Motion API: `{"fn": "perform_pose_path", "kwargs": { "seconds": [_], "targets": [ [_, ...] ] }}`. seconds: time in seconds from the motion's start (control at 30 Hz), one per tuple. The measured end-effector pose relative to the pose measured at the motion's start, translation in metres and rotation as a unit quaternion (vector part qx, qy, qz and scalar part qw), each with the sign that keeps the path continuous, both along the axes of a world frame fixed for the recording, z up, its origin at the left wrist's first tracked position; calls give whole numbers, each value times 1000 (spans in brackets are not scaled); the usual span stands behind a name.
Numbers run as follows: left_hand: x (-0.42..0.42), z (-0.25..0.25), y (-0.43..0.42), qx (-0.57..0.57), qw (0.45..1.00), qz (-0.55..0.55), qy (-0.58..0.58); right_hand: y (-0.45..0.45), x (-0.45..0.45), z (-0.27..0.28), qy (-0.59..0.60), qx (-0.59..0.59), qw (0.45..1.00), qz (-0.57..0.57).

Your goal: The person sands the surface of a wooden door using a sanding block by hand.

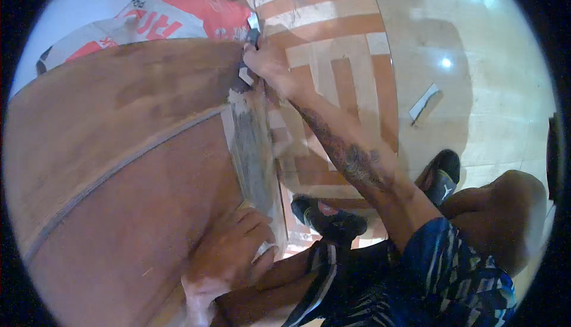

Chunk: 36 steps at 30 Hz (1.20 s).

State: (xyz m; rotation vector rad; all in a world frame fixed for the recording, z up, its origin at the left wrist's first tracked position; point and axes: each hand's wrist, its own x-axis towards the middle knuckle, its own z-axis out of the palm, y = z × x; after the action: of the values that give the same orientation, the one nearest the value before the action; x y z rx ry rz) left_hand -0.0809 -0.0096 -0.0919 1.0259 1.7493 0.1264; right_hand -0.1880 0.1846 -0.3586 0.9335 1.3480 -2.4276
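Note:
My right hand [269, 65] is closed round a dark-handled tool [252, 36] with pale metallic-looking parts, at the far corner of a brown wooden board [148, 172]. The tool's exact kind does not show. Along the board's right side runs a worn grey edge strip [254, 148], pale and ragged at its far end. My left hand [232, 249] lies at the near end of that strip, its fingers curled over the board's edge. Beside these fingers a small whitish piece [265, 247] shows, partly hidden.
A red and white printed sack [178, 20] lies behind the board. Striped orange and cream panels [333, 5] spread to its right. A pale broken strip [424, 102] lies on the shiny tiled floor [488, 89]. My dark shoes [443, 178] are close by.

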Motion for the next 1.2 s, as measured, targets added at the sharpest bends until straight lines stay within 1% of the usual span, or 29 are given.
{"fn": "perform_pose_path", "kwargs": {
  "seconds": [0.03, 0.07, 0.1, 0.13, 0.17, 0.23, 0.27, 0.33, 0.37, 0.43, 0.5, 0.57, 0.63, 0.7, 0.8, 0.83, 0.9, 1.0, 1.03, 1.1, 1.13, 1.17, 1.2],
  "targets": [
    [0, -4, -4, -1, 1000, -12, 8, -28, 6, 12, 2, 119, 992, -38],
    [1, -9, -11, 35, 999, -32, 19, -59, 17, 34, 38, 232, 968, -88],
    [-2, -8, -7, 39, 998, -39, 13, -89, 29, 56, 56, 352, 924, -136],
    [-6, -7, -3, 43, 998, -46, 8, -111, 52, 94, 101, 389, 901, -162],
    [-9, 7, 13, 13, 999, -38, -20, -123, 67, 122, 139, 421, 877, -186],
    [-8, 9, 21, 1, 999, -21, -46, -117, 54, 110, 106, 439, 860, -236],
    [-3, 6, 16, 21, 999, -8, -37, -107, 40, 99, 94, 450, 849, -259],
    [2, 8, 12, 0, 1000, 3, -15, -93, 16, 52, 105, 437, 863, -229],
    [1, 8, 15, -39, 999, -4, -3, -97, 16, 52, 100, 426, 873, -216],
    [-6, 9, 23, -44, 999, -14, 1, -93, 9, 50, 84, 407, 887, -202],
    [-10, 6, 27, 15, 1000, -7, -13, -96, 29, 97, 135, 424, 866, -227],
    [-5, 9, 21, 48, 998, 7, -48, -104, 59, 150, 192, 393, 875, -208],
    [-3, 7, 16, 32, 997, 6, -73, -90, 56, 147, 216, 300, 923, -111],
    [-1, 7, 13, 22, 998, -4, -65, -65, 6, 99, 137, 331, 918, -167],
    [0, 4, 11, -2, 999, -36, -15, -38, -14, 94, 96, 249, 953, -142],
    [0, 4, 11, -1, 999, -37, -10, -73, 4, 118, 117, 416, 878, -206],
    [-2, 5, 13, 8, 999, -36, -16, -104, 57, 180, 257, 456, 815, -248],
    [-2, 7, 18, 37, 999, -29, -26, -89, 46, 177, 281, 368, 866, -188],
    [-2, 7, 18, 34, 999, -29, -19, -77, 23, 163, 203, 396, 871, -207],
    [2, 4, 15, 0, 999, -48, 1, -47, -9, 137, 161, 325, 919, -154],
    [4, 2, 14, -19, 998, -61, 11, -28, -14, 142, 141, 297, 934, -136],
    [4, -6, 5, -21, 998, -59, 12, -46, 3, 158, 154, 309, 929, -136],
    [1, -10, 2, -25, 998, -55, 13, -77, 31, 185, 214, 359, 888, -190]
  ]
}}
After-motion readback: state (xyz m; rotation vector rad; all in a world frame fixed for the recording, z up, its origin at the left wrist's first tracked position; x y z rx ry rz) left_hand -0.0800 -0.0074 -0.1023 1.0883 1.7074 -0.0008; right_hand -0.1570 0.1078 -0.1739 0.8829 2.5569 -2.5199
